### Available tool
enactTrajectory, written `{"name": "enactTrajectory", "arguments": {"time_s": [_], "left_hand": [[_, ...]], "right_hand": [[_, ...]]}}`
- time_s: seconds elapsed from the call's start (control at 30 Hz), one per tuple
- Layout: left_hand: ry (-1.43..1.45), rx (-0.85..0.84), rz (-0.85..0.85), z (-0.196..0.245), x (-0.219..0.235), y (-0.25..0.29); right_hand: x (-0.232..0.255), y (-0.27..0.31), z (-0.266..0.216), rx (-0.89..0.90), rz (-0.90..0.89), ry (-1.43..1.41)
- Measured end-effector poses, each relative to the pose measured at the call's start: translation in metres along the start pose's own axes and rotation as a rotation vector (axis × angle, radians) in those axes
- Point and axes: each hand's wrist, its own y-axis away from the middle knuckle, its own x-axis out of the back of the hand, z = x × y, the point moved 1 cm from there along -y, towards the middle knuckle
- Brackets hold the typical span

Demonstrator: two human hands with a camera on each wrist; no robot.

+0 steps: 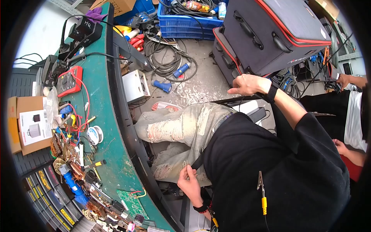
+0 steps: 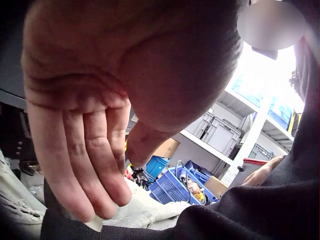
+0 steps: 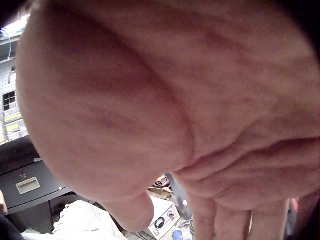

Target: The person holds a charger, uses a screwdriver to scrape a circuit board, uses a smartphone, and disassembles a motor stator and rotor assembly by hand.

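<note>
In the head view the left hand (image 1: 189,186) is low by the jeans (image 1: 174,129), thumb and fingertips pinching a black strap (image 1: 198,161) that runs from the black shirt (image 1: 266,154). The left wrist view has the left hand's long fingers (image 2: 95,150) nearly straight over a black band (image 2: 100,231). Above the lap, beside the grey case (image 1: 266,34), the right hand (image 1: 250,84) hangs in the air with loosely bent fingers, holding nothing. Its palm (image 3: 200,100) fills much of the right wrist view.
The green bench (image 1: 106,116) carries a red multimeter (image 1: 70,81), a solder spool (image 1: 95,135), a circuit board (image 1: 131,203) and loose parts. Coiled cables (image 1: 164,58) and a white box (image 1: 136,86) are on the floor. Another person's hand (image 1: 342,81) shows at right.
</note>
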Motion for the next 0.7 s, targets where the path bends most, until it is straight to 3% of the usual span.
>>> {"name": "enactTrajectory", "arguments": {"time_s": [0.1, 0.33, 0.47, 0.5, 0.57, 0.7], "left_hand": [[0.015, -0.006, 0.002, 0.003, 0.001, -0.001], [0.040, -0.002, 0.021, 0.012, 0.005, 0.000], [0.067, -0.020, 0.033, 0.013, 0.009, 0.003], [0.065, -0.011, 0.025, 0.013, 0.010, 0.004], [0.081, -0.006, 0.023, 0.018, 0.008, 0.004], [0.133, -0.008, 0.024, 0.022, 0.015, 0.008]], "right_hand": [[0.007, 0.006, -0.008, 0.013, -0.024, 0.041], [0.024, 0.023, -0.039, -0.106, -0.263, -0.016], [0.011, 0.011, -0.059, 0.044, -0.331, 0.165], [-0.007, -0.003, -0.044, 0.107, -0.359, 0.190], [-0.004, 0.005, -0.069, 0.018, -0.413, 0.135], [-0.012, 0.005, -0.091, 0.009, -0.487, 0.132]]}}
